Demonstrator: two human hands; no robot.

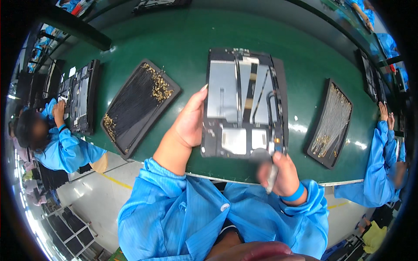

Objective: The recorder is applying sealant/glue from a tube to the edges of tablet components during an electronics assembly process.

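Note:
An opened tablet lies before me with its inner side up, showing grey battery panels, dark strips and thin cables. My left hand grips its left edge, the thumb along the side and the other fingers hidden beneath. At the tablet's lower right corner, my right hand is closed around a short, pale, slim tool whose kind I cannot make out. A blur covers part of that hand's fingers. Under the tablet's right side shows a dark flat panel.
On the green table, a black tray of black cables with gold ends stands left. Another tray, right, holds pale cables. Co-workers in blue sit at left and right; more tablets stand near the left one.

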